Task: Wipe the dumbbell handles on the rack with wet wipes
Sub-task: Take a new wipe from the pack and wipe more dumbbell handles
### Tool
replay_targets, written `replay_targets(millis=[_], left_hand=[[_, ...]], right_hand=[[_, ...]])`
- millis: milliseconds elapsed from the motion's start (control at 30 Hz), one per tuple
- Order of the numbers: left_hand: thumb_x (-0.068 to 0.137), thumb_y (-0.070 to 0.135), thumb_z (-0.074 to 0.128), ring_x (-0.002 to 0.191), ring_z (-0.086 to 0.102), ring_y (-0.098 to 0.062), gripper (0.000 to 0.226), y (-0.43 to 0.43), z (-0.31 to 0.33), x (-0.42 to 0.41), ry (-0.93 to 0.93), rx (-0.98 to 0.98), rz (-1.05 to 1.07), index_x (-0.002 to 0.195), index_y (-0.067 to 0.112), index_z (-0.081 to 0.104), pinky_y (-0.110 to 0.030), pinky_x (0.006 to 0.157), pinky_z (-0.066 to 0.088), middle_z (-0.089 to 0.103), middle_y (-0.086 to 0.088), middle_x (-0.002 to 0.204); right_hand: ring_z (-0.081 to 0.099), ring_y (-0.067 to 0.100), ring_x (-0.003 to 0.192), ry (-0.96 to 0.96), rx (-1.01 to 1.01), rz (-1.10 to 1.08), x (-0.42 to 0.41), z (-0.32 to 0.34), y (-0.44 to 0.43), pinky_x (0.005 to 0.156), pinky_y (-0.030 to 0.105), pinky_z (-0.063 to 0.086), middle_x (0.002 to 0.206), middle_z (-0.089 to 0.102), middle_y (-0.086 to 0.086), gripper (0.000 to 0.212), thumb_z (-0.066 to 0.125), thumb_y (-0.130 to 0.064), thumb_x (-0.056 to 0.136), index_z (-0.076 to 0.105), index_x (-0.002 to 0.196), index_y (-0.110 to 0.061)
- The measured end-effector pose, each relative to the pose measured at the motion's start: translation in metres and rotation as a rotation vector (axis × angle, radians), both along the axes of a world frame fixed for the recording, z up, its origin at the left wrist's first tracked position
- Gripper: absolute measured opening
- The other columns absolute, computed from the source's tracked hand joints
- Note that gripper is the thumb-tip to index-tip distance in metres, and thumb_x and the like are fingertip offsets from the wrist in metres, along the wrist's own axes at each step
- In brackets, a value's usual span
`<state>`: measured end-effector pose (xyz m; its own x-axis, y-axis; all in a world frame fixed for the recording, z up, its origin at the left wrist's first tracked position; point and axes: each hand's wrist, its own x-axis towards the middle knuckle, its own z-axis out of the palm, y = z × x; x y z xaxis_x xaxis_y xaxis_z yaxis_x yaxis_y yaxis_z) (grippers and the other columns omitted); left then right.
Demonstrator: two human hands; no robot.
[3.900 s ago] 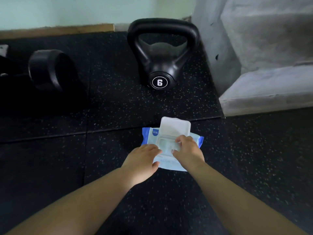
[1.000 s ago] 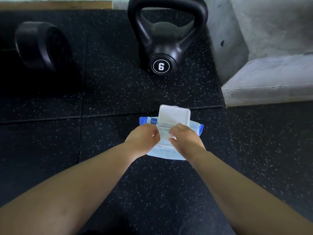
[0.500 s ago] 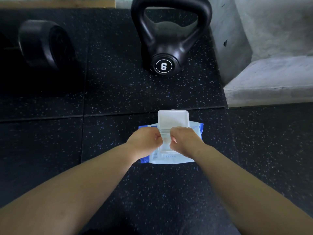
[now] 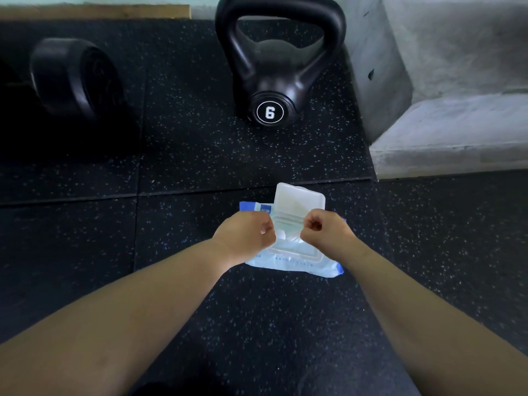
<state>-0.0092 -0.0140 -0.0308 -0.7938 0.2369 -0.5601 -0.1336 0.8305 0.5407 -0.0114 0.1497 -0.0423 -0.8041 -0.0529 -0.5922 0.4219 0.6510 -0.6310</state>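
A blue and white wet wipes pack (image 4: 294,262) lies on the black rubber floor, its white flip lid (image 4: 300,200) standing open. My left hand (image 4: 245,235) and my right hand (image 4: 325,232) sit over the pack's opening, both with fingers curled tight, pinching at the two sides of the opening. A small white bit shows between the hands. A black dumbbell head (image 4: 71,78) lies at the far left, and its handle is lost in shadow. No rack is in view.
A black kettlebell (image 4: 274,81) marked 6 stands just beyond the pack. A grey concrete step (image 4: 457,132) and wall fill the right. Speckled rubber floor tiles (image 4: 200,155) spread all around, with a wooden strip along the far wall.
My hands were together over the opening and have drawn slightly apart. The pack has shifted a little nearer to me, and the lid stays open.
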Motion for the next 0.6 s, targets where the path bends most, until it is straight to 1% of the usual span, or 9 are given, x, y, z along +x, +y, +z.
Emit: replay_targets(millis=[67, 100, 167, 233, 267, 400, 467, 533, 600], left_hand=[[0.092, 0.022, 0.044, 0.093, 0.060, -0.020, 0.019, 0.001, 0.000, 0.001, -0.002, -0.018, 0.002, 0.100, 0.014, 0.060, -0.030, 0.075, 0.047, 0.064, -0.001, 0.105], [0.092, 0.022, 0.044, 0.093, 0.060, -0.021, 0.019, 0.001, 0.000, 0.001, -0.005, -0.018, 0.007, 0.100, 0.014, 0.060, -0.031, 0.075, 0.048, 0.064, -0.002, 0.106], [0.092, 0.022, 0.044, 0.090, 0.060, -0.020, 0.020, 0.001, 0.000, 0.002, 0.001, -0.030, -0.003, 0.101, 0.013, 0.060, -0.030, 0.073, 0.047, 0.063, -0.001, 0.106], [0.093, 0.022, 0.043, 0.088, 0.059, -0.019, 0.020, 0.001, 0.001, 0.003, 0.013, -0.053, -0.024, 0.101, 0.014, 0.060, -0.030, 0.072, 0.047, 0.064, -0.001, 0.106], [0.093, 0.022, 0.044, 0.089, 0.060, -0.019, 0.020, 0.002, 0.002, 0.003, 0.019, -0.055, -0.026, 0.102, 0.015, 0.060, -0.030, 0.073, 0.048, 0.064, -0.001, 0.106], [0.093, 0.022, 0.046, 0.092, 0.059, -0.018, 0.019, 0.003, 0.006, 0.004, 0.035, -0.013, -0.001, 0.101, 0.015, 0.061, -0.030, 0.079, 0.047, 0.063, 0.003, 0.107], [0.092, 0.022, 0.046, 0.095, 0.058, -0.019, 0.018, 0.002, 0.007, 0.005, 0.031, -0.009, 0.005, 0.100, 0.015, 0.061, -0.032, 0.082, 0.047, 0.063, 0.002, 0.107], [0.092, 0.022, 0.046, 0.091, 0.059, -0.018, 0.015, 0.000, 0.006, 0.005, 0.020, -0.011, 0.009, 0.094, 0.017, 0.059, -0.031, 0.079, 0.047, 0.064, 0.001, 0.106], [0.092, 0.021, 0.045, 0.081, 0.057, -0.014, 0.012, -0.003, 0.006, 0.005, 0.012, -0.011, 0.007, 0.089, 0.019, 0.057, -0.027, 0.070, 0.045, 0.063, 0.002, 0.102]], right_hand=[[0.044, 0.013, 0.071, 0.043, 0.039, 0.070, 0.002, 0.000, -0.002, 0.059, 0.019, 0.038, 0.071, 0.047, -0.007, 0.012, 0.059, -0.010, 0.081, 0.051, 0.075, -0.017], [0.045, 0.012, 0.077, 0.069, 0.088, 0.149, 0.003, 0.000, -0.004, 0.066, 0.019, 0.038, 0.079, 0.047, -0.007, 0.010, 0.062, -0.014, 0.082, 0.054, 0.086, -0.016], [0.048, 0.014, 0.087, 0.115, 0.219, 0.300, 0.004, -0.004, -0.007, 0.075, 0.020, 0.037, 0.099, 0.046, -0.003, 0.023, 0.061, -0.021, 0.085, 0.056, 0.106, -0.012], [0.050, 0.017, 0.092, 0.139, 0.307, 0.331, 0.002, -0.003, -0.012, 0.073, 0.022, 0.036, 0.112, 0.047, 0.003, 0.021, 0.054, -0.022, 0.090, 0.060, 0.105, -0.009], [0.050, 0.017, 0.091, 0.129, 0.303, 0.310, 0.001, -0.002, -0.012, 0.072, 0.022, 0.035, 0.113, 0.048, 0.003, 0.020, 0.053, -0.022, 0.090, 0.062, 0.102, -0.008], [0.048, 0.012, 0.083, 0.048, 0.028, 0.028, 0.001, 0.004, -0.007, 0.071, 0.022, 0.035, 0.092, 0.053, 0.000, 0.012, 0.057, -0.016, 0.086, 0.063, 0.090, -0.006], [0.048, 0.011, 0.073, -0.019, -0.151, -0.138, 0.001, 0.011, -0.004, 0.067, 0.024, 0.040, 0.078, 0.054, -0.001, 0.011, 0.058, -0.013, 0.086, 0.060, 0.076, -0.011], [0.049, 0.011, 0.071, -0.067, -0.377, -0.331, -0.002, 0.016, -0.001, 0.074, 0.028, 0.041, 0.072, 0.052, 0.000, 0.022, 0.053, -0.009, 0.089, 0.054, 0.067, -0.014], [0.048, 0.015, 0.072, -0.096, -0.571, -0.487, -0.006, 0.024, 0.003, 0.074, 0.033, 0.041, 0.072, 0.050, 0.003, 0.024, 0.045, -0.008, 0.091, 0.051, 0.069, -0.013]])
